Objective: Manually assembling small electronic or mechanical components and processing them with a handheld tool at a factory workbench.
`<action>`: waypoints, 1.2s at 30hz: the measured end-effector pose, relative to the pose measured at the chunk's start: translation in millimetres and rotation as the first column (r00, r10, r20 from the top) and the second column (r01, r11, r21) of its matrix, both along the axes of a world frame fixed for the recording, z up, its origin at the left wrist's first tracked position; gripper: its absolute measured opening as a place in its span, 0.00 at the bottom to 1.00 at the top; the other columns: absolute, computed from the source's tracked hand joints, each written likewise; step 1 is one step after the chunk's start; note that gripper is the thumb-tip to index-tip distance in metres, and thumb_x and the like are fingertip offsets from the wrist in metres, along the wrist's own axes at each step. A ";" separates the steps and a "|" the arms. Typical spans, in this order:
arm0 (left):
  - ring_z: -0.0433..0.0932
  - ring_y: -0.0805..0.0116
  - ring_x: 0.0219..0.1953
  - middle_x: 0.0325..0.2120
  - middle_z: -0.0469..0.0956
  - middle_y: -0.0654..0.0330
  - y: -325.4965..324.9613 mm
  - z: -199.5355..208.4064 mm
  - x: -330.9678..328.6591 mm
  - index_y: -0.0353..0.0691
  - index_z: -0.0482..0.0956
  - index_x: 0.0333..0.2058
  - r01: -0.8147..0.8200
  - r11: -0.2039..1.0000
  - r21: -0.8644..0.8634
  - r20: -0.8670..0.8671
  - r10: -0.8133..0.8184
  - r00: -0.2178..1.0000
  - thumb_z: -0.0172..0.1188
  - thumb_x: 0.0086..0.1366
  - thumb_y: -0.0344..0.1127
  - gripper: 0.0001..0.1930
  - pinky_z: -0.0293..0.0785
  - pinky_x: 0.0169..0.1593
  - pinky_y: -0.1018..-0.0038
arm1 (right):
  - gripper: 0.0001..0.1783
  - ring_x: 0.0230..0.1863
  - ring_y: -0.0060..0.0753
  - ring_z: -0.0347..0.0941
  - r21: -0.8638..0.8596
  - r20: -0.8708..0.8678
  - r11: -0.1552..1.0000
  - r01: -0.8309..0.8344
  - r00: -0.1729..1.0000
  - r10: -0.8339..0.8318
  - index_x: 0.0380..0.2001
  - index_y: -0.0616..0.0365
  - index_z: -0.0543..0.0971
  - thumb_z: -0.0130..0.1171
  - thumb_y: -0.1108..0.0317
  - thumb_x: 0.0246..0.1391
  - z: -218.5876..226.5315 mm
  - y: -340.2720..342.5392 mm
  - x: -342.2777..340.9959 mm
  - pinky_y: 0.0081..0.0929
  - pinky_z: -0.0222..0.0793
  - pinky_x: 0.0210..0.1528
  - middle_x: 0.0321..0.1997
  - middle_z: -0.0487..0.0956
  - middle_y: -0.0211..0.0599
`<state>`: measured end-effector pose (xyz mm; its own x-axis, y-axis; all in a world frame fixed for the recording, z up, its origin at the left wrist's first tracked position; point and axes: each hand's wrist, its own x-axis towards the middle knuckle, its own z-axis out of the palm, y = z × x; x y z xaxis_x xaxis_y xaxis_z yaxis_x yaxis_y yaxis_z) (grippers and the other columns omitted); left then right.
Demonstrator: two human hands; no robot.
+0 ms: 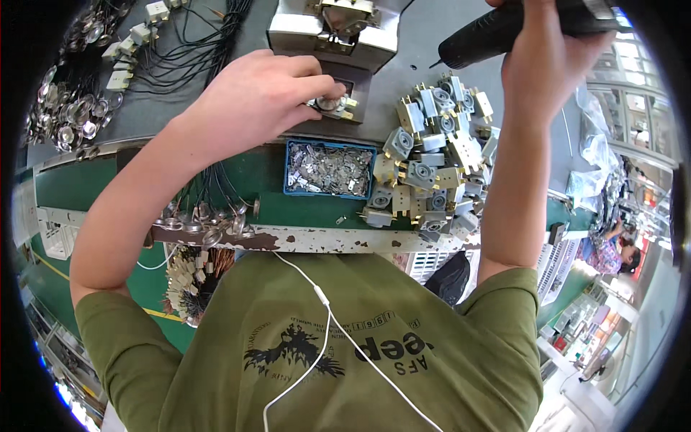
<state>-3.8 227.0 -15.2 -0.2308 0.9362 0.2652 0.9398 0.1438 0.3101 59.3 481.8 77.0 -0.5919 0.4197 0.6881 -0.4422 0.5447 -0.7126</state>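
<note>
My left hand (pixel 259 93) reaches over a dark metal fixture plate, its fingers closed on a small block with brass tabs (pixel 345 109). The fingertips partly cover that block. High on the right, my right hand (pixel 541 61) is wrapped round a black electric screwdriver (pixel 479 45), whose thin bit points down and left, apart from the block. Below my left hand sits a blue tray (pixel 288 167) full of small metal pieces. Right of the tray lies a heap of similar grey-white blocks (pixel 425 173) with brass tabs and round centres.
A metal press-like device (pixel 291 32) stands behind the fixture. Black cables (pixel 209 61) with white connectors (pixel 140 32) and round metal discs (pixel 75 115) spread over the left. Worn bench edge (pixel 317 241) runs before me; a white cord (pixel 317 291) hangs over my shirt. Another person (pixel 612 255) sits far right.
</note>
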 end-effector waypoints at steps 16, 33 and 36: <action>0.72 0.72 0.55 0.58 0.72 0.59 -109.6 23.0 -36.8 0.38 0.61 0.70 -0.480 0.706 0.520 0.516 0.188 0.836 0.58 0.73 0.27 0.29 0.67 0.61 0.73 | 0.20 0.47 0.40 0.82 0.541 0.711 0.841 -0.002 0.534 -0.457 0.60 0.54 0.79 0.61 0.68 0.65 -102.5 110.6 114.7 0.33 0.76 0.53 0.53 0.83 0.44; 0.79 0.54 0.48 0.42 0.82 0.58 -83.2 40.1 -27.4 0.43 0.81 0.44 -0.402 0.905 0.140 -0.308 0.426 0.851 0.69 0.61 0.35 0.13 0.74 0.53 0.61 | 0.22 0.61 0.30 0.74 -0.103 0.713 0.908 -0.406 0.607 0.352 0.62 0.66 0.73 0.56 0.76 0.67 -56.4 6.4 108.1 0.28 0.67 0.65 0.62 0.78 0.41; 0.80 0.54 0.46 0.38 0.81 0.58 -64.0 25.1 -12.9 0.43 0.81 0.42 -0.280 0.960 -0.007 -0.131 0.276 0.952 0.69 0.60 0.35 0.12 0.74 0.51 0.61 | 0.21 0.54 0.31 0.77 0.078 0.733 0.868 -0.490 0.618 0.283 0.57 0.62 0.78 0.60 0.78 0.59 -35.8 -10.8 91.1 0.27 0.69 0.59 0.55 0.82 0.39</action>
